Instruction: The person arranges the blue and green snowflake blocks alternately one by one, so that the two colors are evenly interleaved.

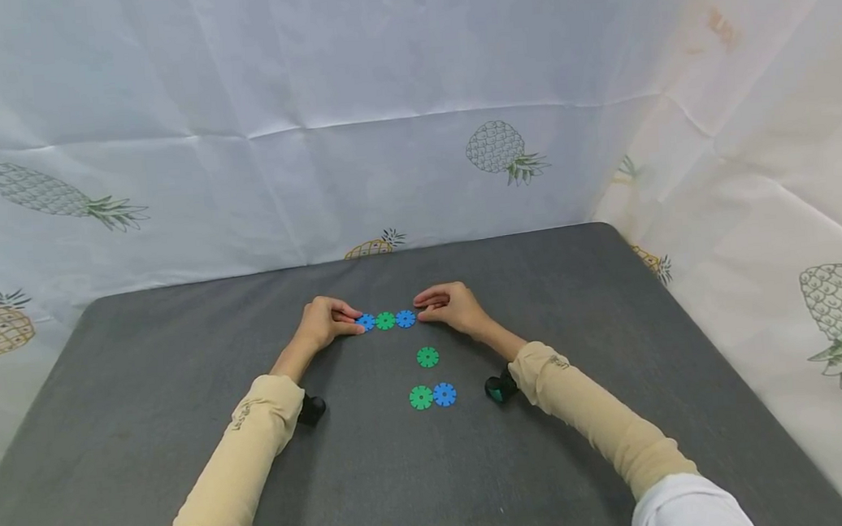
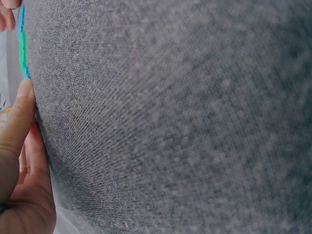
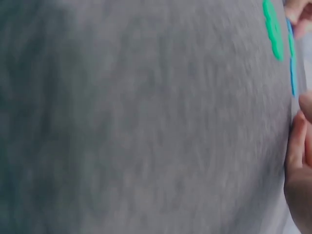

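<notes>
Three notched plastic discs form a row in the head view: a left blue disc (image 1: pixel 366 322), a green disc (image 1: pixel 385 321) and a right blue disc (image 1: pixel 405 319). My left hand (image 1: pixel 320 322) pinches the outer edge of the left blue disc; its thumb (image 2: pixel 25 95) lies at that edge in the left wrist view. Just beyond the row's other end is my right hand (image 1: pixel 456 308), fingers loosely bent. A small gap separates it from the right blue disc, seen edge-on in the right wrist view.
Nearer on the dark grey table (image 1: pixel 377 478) lies a single green disc (image 1: pixel 428 357). Closer still, another green disc (image 1: pixel 421 397) and a blue disc (image 1: pixel 445 394) lie side by side. A pineapple-print cloth (image 1: pixel 386 176) hangs behind the table.
</notes>
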The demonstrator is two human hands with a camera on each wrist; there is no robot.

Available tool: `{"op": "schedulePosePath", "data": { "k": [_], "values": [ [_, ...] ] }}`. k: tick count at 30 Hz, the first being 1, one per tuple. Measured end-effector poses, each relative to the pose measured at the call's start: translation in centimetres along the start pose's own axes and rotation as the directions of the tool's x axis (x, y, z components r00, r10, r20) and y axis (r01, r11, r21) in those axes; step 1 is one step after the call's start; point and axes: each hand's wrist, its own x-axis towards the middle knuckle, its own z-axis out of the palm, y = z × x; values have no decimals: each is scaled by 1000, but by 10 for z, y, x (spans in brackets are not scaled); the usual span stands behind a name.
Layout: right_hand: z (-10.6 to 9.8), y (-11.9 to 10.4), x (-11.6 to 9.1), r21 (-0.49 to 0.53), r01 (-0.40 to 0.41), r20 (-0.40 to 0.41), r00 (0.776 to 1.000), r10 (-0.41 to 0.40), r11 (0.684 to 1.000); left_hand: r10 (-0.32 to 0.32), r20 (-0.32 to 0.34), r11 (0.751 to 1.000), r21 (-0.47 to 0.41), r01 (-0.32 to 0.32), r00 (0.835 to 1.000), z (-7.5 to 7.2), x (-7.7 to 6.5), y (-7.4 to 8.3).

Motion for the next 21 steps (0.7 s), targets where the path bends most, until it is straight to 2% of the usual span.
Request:
{"op": "schedulePosePath", "data": {
  "k": [4,7,21],
  "values": [
    [-11,2,-4,140,24,70,997,-35,990,-2,5,1000,-5,2,1000,1,0,1],
    [-17,1,-8,195,28,88,995,-46,980,0,6,1000,-7,0,1000,1,1,1],
    [-28,-2,-36,213,-11,82,997,-6,977,34,10,999,-15,-33,999,0,0,-2]
  ]
}}
